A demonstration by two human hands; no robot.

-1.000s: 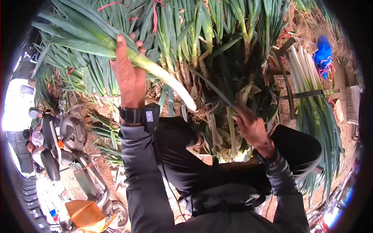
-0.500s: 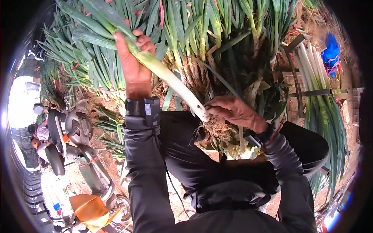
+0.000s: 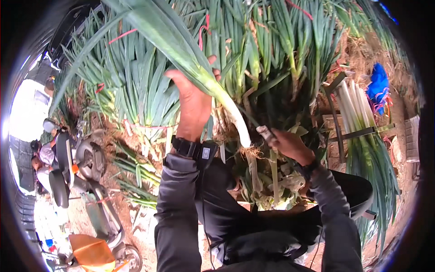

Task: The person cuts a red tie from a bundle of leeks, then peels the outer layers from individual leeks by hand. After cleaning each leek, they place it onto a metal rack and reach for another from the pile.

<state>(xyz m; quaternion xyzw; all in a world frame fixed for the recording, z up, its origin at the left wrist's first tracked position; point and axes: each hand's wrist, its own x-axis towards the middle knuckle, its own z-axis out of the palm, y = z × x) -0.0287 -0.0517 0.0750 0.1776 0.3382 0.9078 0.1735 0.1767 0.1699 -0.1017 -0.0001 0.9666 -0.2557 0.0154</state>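
Bundles of strappy green leeks (image 3: 145,95) crowd the background. One leek (image 3: 206,81) slants across the left hand (image 3: 192,97), whose fingers curl round it, thumb splayed; so loose-looking a hold could let the smooth, bent shank (image 3: 238,120) slip. I can't tell whether the right hand (image 3: 290,143), near wiry roots (image 3: 253,153), grips anything.

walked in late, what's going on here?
A seated person is handling one long leek. The left hand holds it partway along, root end angled down; the right hand is just to the right of the roots. What the right fingers grip, if anything, isn't clear. Leafy bunches spread out ahead, and a bundle with white ends lies to the right by a dark frame.
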